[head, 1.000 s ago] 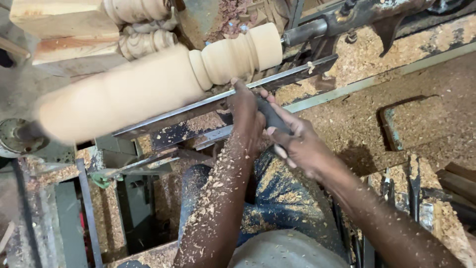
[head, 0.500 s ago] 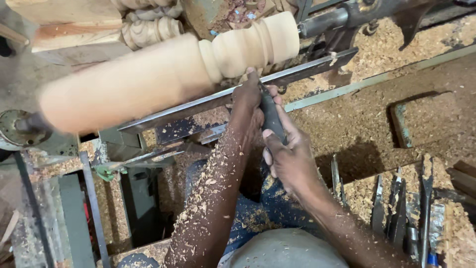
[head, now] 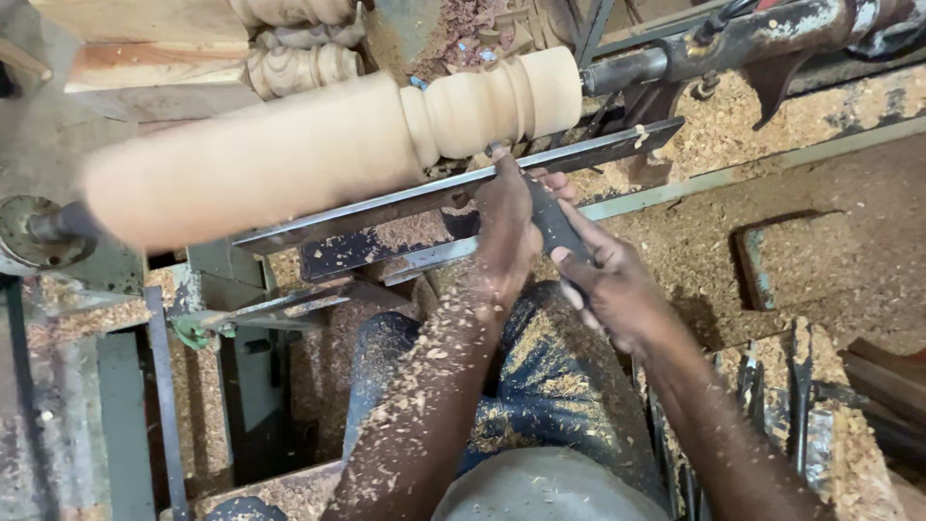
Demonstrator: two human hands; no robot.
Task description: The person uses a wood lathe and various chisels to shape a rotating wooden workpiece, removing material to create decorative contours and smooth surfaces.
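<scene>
Two hands, one chisel, one turned wooden post on the lathe.
Left hand [head: 506, 227] and right hand [head: 608, 285] wrap fingers tightly around the dark chisel [head: 555, 224]; its tip is hidden, and the post [head: 318, 145] is blurred.

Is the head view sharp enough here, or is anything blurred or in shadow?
Head view: the wooden spindle is smeared by blur along its plain length; both hands, left and right, and the dark tool look sharp; even daylight, no glare, shadow under the bench.

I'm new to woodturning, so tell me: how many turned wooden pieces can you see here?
3. One large spindle lies across the lathe, above the hands. Two smaller turned pieces lie behind it at the top, the upper one cut off by the frame edge. More may be hidden.
</scene>
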